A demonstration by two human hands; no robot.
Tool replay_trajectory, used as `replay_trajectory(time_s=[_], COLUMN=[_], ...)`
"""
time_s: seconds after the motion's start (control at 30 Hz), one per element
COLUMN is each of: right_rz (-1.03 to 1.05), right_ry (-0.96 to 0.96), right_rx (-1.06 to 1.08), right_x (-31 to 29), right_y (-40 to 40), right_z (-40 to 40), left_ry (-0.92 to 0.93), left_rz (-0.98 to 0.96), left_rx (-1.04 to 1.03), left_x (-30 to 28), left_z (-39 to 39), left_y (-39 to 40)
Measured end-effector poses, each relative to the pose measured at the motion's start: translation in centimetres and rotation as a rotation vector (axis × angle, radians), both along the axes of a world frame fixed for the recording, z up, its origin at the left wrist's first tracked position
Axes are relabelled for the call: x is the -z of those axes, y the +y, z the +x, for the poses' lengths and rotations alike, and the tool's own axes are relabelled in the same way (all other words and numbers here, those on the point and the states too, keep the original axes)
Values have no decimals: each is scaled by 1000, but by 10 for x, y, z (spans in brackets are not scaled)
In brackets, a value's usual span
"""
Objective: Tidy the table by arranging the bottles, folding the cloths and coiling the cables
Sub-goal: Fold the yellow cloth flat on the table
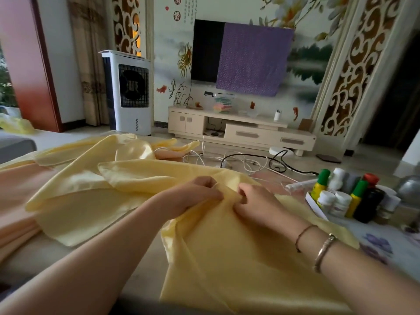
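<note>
My left hand [197,194] and right hand [254,201] pinch yellow cloth [227,258] edge together, centre, aligning fold; bottles [345,196] grouped right; cables [245,161] far, uncoiled.

Both forearms bare, no sleeves in view. Left hand [195,196]: no rings or bands seen, wrist plain. Right hand [256,203]: two pcs on the wrist, a thin dark cord bracelet [303,235] nearer the hand, then a metal bangle [323,253], ridged, further up the arm.
</note>
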State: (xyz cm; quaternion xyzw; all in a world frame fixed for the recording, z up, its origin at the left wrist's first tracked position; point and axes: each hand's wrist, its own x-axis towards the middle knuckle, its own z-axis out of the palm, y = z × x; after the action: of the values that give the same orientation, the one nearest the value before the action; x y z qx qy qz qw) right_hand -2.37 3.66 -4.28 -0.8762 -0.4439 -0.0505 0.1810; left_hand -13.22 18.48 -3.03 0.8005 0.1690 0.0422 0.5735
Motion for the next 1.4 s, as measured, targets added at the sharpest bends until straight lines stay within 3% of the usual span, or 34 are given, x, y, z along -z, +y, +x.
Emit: replay_trajectory(time_s=[0.2, 0.33, 0.4, 0.43, 0.57, 0.6, 0.67, 0.83, 0.87, 0.93, 1.03, 1.1, 1.17, 1.23, 1.3, 1.4], right_rz=[330, 403, 408, 398, 214, 141, 27, -34, -27, -82, -100, 53, 224, 196, 13, -113], right_ry=[-180, -304, -343, -364, -465, -469, -466, -413, -411, -401, -312, -287, -184, -41, 50, 63], right_rx=[-66, -75, -69, -62, -48, -34, -12, 65, 108, 210, 269, 186, 49, -64, -101, -123], right_x=[-22, -35, -36, -36, -29, -25, -16, -8, -9, -11, -12, -11, -8, -4, -3, -2], right_y=[-11, -7, -5, -3, 8, 11, 20, 39, 44, 52, 60, 60, 57, 52, 49, 44], right_z=[6, 11, 13, 15, 23, 24, 27, 32, 32, 31, 23, 7, -16, -39, -53, -62], left_ry=[-116, -182, -127, -54, 260, 308, 243, -282, -342, -386, -294, -139, -49, 84, 276, 352], left_rz=[-142, -195, -177, -89, 690, 744, 583, -573, -688, -737, -543, -25, 419, 531, 577, 531], left_rx=[37, 13, 1, 9, 92, 76, 52, -46, -49, -127, -410, -631, -660, -474, -309, -253], left_x=[-32, -43, -47, -49, -44, -42, -40, -45, -44, -36, -27, -22, -19, -15, -12, -3], left_z=[-16, -30, -35, -38, -47, -48, -53, -60, -61, -59, -52, -49, -46, -47, -49, -54], left_y=[5, 13, 22, 25, 44, 47, 55, 80, 83, 86, 85, 82, 80, 72, 61, 47])
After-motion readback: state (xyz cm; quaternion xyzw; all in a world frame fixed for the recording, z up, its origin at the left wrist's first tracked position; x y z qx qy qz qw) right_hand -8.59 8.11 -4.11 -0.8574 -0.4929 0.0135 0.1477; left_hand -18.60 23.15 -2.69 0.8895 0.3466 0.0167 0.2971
